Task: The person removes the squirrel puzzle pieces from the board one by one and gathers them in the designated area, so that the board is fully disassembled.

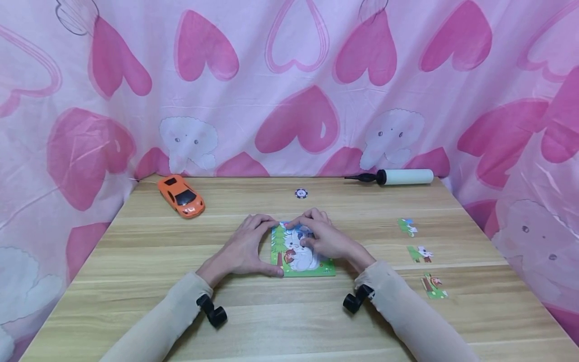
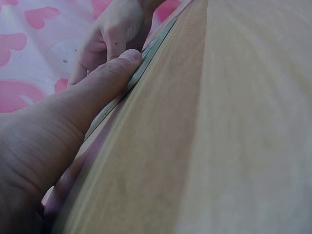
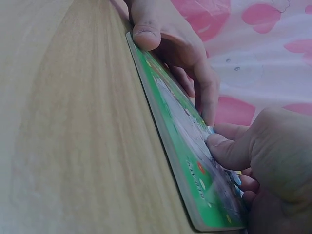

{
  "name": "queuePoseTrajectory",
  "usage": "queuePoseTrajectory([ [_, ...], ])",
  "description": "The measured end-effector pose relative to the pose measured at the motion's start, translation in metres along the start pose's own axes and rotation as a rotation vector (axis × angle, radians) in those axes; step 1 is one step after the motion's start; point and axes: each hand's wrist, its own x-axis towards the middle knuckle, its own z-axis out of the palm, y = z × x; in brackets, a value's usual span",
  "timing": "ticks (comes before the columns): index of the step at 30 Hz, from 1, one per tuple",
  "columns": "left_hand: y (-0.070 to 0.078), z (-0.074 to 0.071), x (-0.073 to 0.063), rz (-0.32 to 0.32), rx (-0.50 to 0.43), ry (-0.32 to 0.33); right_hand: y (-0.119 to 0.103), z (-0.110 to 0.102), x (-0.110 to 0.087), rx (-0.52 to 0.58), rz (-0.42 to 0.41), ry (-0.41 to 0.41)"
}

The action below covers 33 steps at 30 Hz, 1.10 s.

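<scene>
A square jigsaw puzzle (image 1: 312, 272) with a white cartoon animal on green lies flat on the table before me. My left hand (image 1: 248, 245) holds its left side, thumb at the near corner and fingers at the far one. Over the upper part of the picture, my right hand (image 1: 329, 240) has its thumb and forefinger bent together. In the right wrist view, a small blue-edged puzzle piece (image 3: 210, 129) shows between these fingertips, mostly hidden. Three loose puzzle pieces, a top one (image 1: 408, 228), a middle one (image 1: 420, 254) and a near one (image 1: 434, 287), lie in a column to the right.
An orange toy car (image 1: 182, 196) stands at the back left of the wooden table (image 1: 289, 322). A dark round chip (image 1: 301, 193) lies behind the puzzle. A white hand pump (image 1: 407, 177) with a black nozzle rests along the back right edge, before a pink heart-patterned curtain (image 1: 217, 136).
</scene>
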Motion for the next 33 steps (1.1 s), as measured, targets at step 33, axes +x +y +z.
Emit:
queuePoseTrajectory([
  [33, 0.0001, -0.0003, 0.0002, -0.013, 0.000, -0.011, -0.0015, -0.0078, 0.0025, 0.029, 0.051, 0.015],
])
